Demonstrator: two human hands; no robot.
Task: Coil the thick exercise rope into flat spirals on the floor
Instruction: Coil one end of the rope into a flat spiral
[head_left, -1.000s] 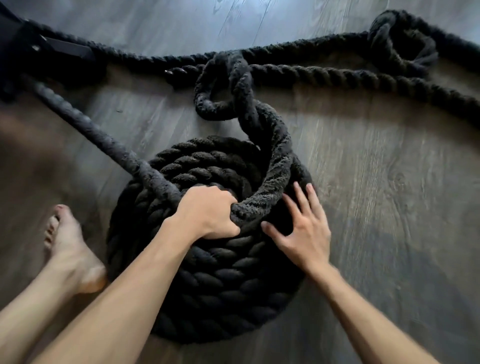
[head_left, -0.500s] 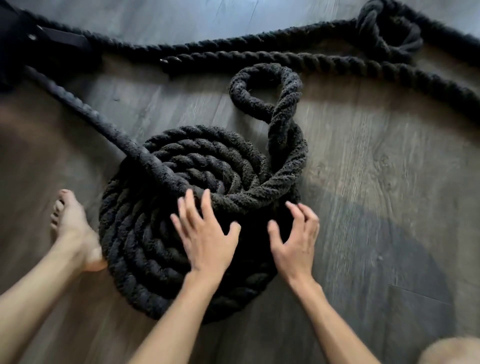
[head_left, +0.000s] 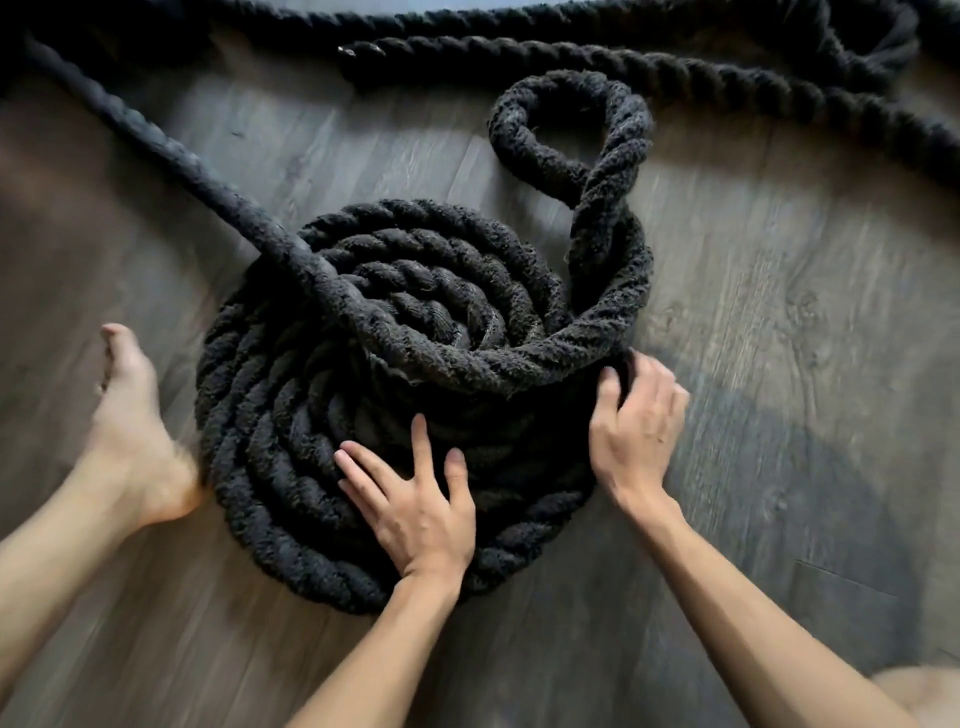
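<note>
rope (head_left: 415, 312) sits mid floor (head_left: 779, 260) as a stacked spiral w/ one loose turn draped across the top, prob needs tucking in. l hand (head_left: 415, 514) lies flat on the near wraps, fingers spread, likely pinning them. r hand (head_left: 636, 415) at coil's r edge, fingers curled vs outer wrap; blurred, can't tell if gripping.

I see a dim, soft-lit view with a pale sheen on the floor (head_left: 363, 156) at the far side, a broad dark shadow across the boards at lower right, motion smear on the right hand (head_left: 636, 431) and the lower edges, and wide-angle bending toward the corners.
</note>
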